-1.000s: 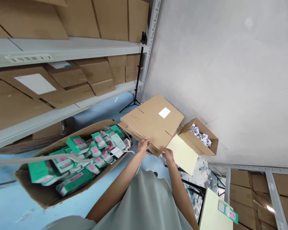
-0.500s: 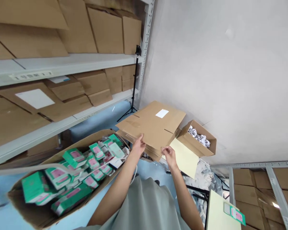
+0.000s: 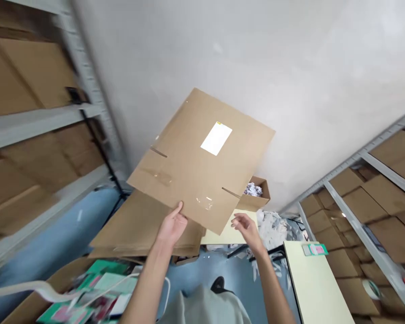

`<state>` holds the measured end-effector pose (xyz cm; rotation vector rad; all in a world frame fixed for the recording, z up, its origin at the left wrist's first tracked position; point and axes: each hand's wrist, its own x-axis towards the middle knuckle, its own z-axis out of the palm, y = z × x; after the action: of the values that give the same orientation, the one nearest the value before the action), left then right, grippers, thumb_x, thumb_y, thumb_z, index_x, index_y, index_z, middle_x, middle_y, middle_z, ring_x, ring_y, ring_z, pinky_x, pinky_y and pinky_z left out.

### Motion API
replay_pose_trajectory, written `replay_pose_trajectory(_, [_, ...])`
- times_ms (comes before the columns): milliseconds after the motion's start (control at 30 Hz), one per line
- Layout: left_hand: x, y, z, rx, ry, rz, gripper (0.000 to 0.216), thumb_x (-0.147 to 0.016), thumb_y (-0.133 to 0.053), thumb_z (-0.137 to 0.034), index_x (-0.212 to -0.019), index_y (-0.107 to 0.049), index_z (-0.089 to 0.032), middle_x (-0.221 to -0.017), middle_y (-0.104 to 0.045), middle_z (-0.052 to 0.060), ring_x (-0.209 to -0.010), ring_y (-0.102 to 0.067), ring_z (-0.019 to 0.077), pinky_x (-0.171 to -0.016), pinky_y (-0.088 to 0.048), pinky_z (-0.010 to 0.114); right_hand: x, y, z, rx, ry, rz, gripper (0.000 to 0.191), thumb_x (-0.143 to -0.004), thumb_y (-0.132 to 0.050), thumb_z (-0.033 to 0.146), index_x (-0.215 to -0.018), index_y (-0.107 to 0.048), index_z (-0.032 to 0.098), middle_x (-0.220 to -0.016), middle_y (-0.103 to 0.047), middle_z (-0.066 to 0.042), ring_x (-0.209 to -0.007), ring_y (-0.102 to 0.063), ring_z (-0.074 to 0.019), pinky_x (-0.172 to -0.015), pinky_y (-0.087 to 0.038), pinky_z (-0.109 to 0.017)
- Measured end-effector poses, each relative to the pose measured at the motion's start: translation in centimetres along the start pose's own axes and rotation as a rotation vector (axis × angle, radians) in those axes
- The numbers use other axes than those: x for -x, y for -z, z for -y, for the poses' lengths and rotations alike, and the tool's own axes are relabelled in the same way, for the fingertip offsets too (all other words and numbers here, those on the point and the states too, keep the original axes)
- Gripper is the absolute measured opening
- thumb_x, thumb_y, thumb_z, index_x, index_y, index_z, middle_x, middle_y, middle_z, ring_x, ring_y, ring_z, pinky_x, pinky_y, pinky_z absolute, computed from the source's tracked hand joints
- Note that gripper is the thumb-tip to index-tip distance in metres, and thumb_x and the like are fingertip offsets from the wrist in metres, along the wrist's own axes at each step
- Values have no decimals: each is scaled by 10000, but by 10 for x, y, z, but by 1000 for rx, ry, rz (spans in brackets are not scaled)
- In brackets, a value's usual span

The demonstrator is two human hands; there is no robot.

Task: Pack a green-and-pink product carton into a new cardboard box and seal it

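Note:
A flattened cardboard box [image 3: 185,144] with a white label [image 3: 216,138], two slots and strips of clear tape is tilted up in front of me. My left hand [image 3: 173,222] grips its lower edge, thumb on the top face and fingers hidden beneath. Just right of its lower corner is my right hand [image 3: 246,229], apart from the cardboard, fingers loosely curled and nothing visible in them. Below the raised sheet lies a stack of flattened boxes [image 3: 131,225].
An open carton [image 3: 33,306] of green-and-pink boxes stands lower left. A small box [image 3: 256,202] of crumpled paper sits on a cream table [image 3: 227,234]. Another cream table [image 3: 317,283] holds a green-and-pink packet [image 3: 315,249]. Shelves with cartons [image 3: 364,207] flank both sides; a black tripod [image 3: 99,148] stands left.
My left hand has lifted the labelled cardboard off the stack and tilted it up. My right hand has come away from the cardboard's edge. The view has turned to the right.

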<state>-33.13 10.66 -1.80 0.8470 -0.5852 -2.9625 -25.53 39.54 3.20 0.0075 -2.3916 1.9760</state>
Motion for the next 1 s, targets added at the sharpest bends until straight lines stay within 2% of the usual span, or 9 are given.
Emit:
replay_pose_trajectory(100, [4,-23,32,-142,38,145,132,-927,-726,-96,-883,-765,-214,-979,-864,49,-1206,-800,219,-1135,-618,338,20,78,5,22,-9,-445,716,-789,-818,803,-1193,-763,215,-1077,-820,-119,-958,-787,-278,-844,-624,-400])
replay_pose_trajectory(167, [8,-36,63,-238,101,244,74,-866,-796,-160,-910,-789,-218,-1053,-871,76,-1335,-747,291,-1234,-562,456,50,132,10,62,-14,-720,763,-804,-783,822,-1240,-761,197,-1166,-815,-149,-1043,-789,-304,-883,-630,-425])
replay_pose_trajectory(267, [16,-58,121,-346,253,390,213,-819,-852,-257,-1029,-816,-240,-1172,-863,77,-1417,-691,332,-1273,-519,545,117,200,22,142,-44,-1018,793,-804,-776,824,-1263,-764,177,-1226,-810,-175,-1109,-784,-324,-922,-629,-445])
replay_pose_trajectory(367, [31,-81,189,-460,412,494,353,-788,-887,-334,-1124,-819,-248,-1241,-847,85,-1431,-674,354,-1270,-515,572,194,243,37,235,-92,-1238,796,-771,-795,827,-1217,-779,167,-1184,-818,-178,-1083,-786,-325,-919,-630,-454])
replay_pose_trajectory(533, [80,-108,291,-626,662,669,493,-711,-949,-376,-1159,-807,-229,-1279,-834,120,-1409,-687,382,-1221,-559,563,313,292,57,435,-137,-1502,734,-799,-786,793,-1182,-794,167,-1235,-821,-186,-1171,-766,-344,-1046,-606,-502])
replay_pose_trajectory(600, [102,-113,320,-704,711,748,553,-685,-977,-424,-1170,-803,-223,-1266,-836,137,-1388,-700,396,-1193,-579,556,355,313,61,493,-141,-1607,744,-795,-794,777,-1218,-792,165,-1319,-802,-206,-1259,-742,-367,-1130,-569,-529])
replay_pose_trajectory(700, [130,-120,356,-852,732,881,637,-633,-1008,-553,-1142,-807,-227,-1230,-847,148,-1339,-728,417,-1165,-593,554,407,352,56,502,-162,-1753,886,-756,-802,797,-1359,-755,149,-1490,-720,-239,-1419,-663,-403,-1230,-505,-546])
replay_pose_trajectory(867, [168,-143,424,-1130,714,1114,742,-526,-1022,-688,-1072,-822,-226,-1100,-864,174,-1200,-782,465,-1053,-645,581,469,424,12,174,-210,-1876,1073,-763,-777,842,-1550,-646,125,-1673,-570,-249,-1594,-513,-393,-1320,-418,-476])
replay_pose_trajectory(1000, [201,-161,488,-1290,670,1340,800,-575,-965,-765,-1165,-827,-244,-1126,-864,165,-1201,-782,461,-1054,-647,574,500,470,-45,-62,-218,-1895,1044,-875,-575,925,-1510,-680,103,-1561,-671,-262,-1534,-593,-383,-1297,-448,-522])
